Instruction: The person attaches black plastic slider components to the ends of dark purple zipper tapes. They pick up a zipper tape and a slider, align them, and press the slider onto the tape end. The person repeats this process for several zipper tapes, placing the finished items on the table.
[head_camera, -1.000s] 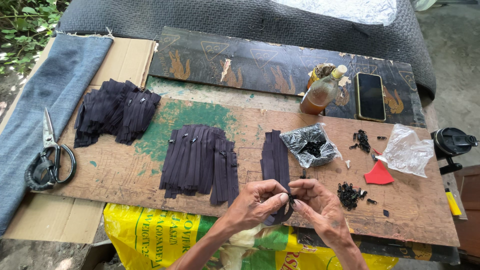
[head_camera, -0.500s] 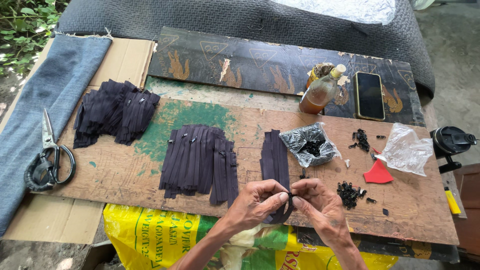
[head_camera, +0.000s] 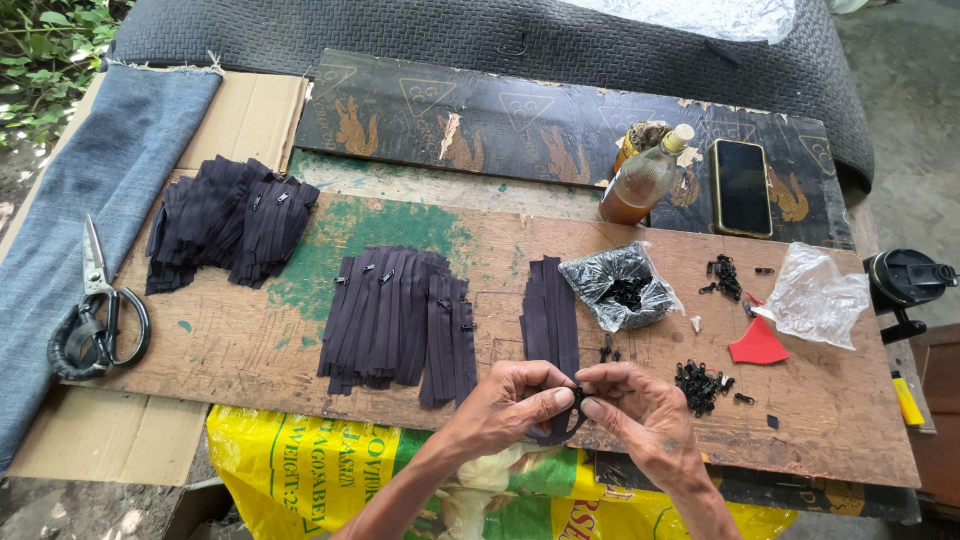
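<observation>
Left hand pose: the left hand (head_camera: 510, 400) comes in from the near edge, forearm slanting up from the lower middle, back of the hand turned up, knuckles bent.
Left hand fingers: curled in tight, thumb and forefinger pinched on the near end of a dark zipper strip (head_camera: 566, 425) right where the two hands meet.
Right hand pose: the right hand (head_camera: 640, 410) comes in from the near right, wrist bent inward so its fingertips face those of the left hand.
Right hand fingers: closed in a pinch on the same strip, thumb tip touching the left thumb; whether a small slider sits between the tips cannot be told.
Strip held: it hangs in a short loop below the fingers, over the near edge of the wooden board (head_camera: 250, 350).
Small stack: a narrow stack of dark strips (head_camera: 548, 315) lies on the board just beyond the hands.
Middle pile: a wider pile of zippers (head_camera: 400, 320) lies to the left of the stack.
Far pile: another heap of zippers (head_camera: 225, 220) sits at the far left of the board.
Sliders: loose black sliders (head_camera: 700, 382) lie just right of the right hand; more fill an open plastic bag (head_camera: 620, 290) beyond.
Scissors: scissors (head_camera: 95, 320) rest on blue cloth at the far left.
Bottle: a bottle of amber liquid (head_camera: 640, 180) stands at the far side, beside a phone (head_camera: 742, 187).
</observation>
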